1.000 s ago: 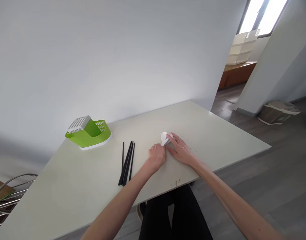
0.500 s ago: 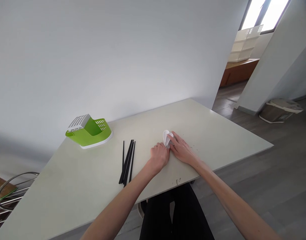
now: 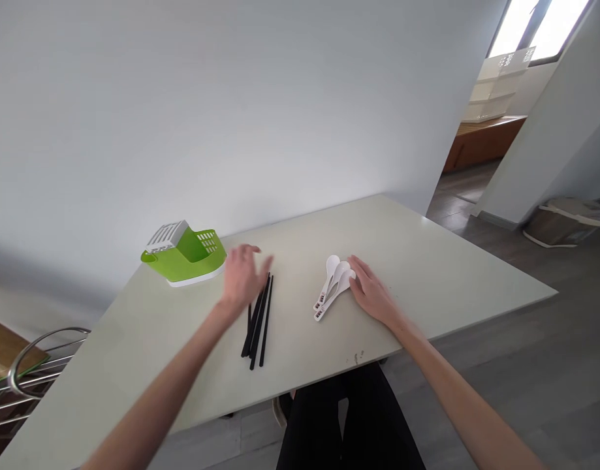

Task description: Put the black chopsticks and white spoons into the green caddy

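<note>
Three white spoons (image 3: 337, 281) lie fanned out on the pale table, bowls away from me and printed handle ends towards me. Just right of them rests my right hand (image 3: 372, 290), fingers stretched, its thumb touching or nearly touching the rightmost spoon. My left hand (image 3: 243, 274), somewhat blurred, hovers over the far ends of the black chopsticks (image 3: 258, 326), fingers apart with nothing held. It partly hides those chopsticks. Beyond it stands a green and white cutlery basket (image 3: 185, 264) close to the wall.
The table's (image 3: 441, 274) right corner points out over a grey floor. A metal rack (image 3: 30, 365) stands beyond the table's left edge. Further right are a pillar and a lidded bin (image 3: 564, 222) on the floor.
My left hand has let go of the spoons and moved left over the chopsticks. The spoons, bunched between both hands before, now lie spread on the table. My right hand stays beside them.
</note>
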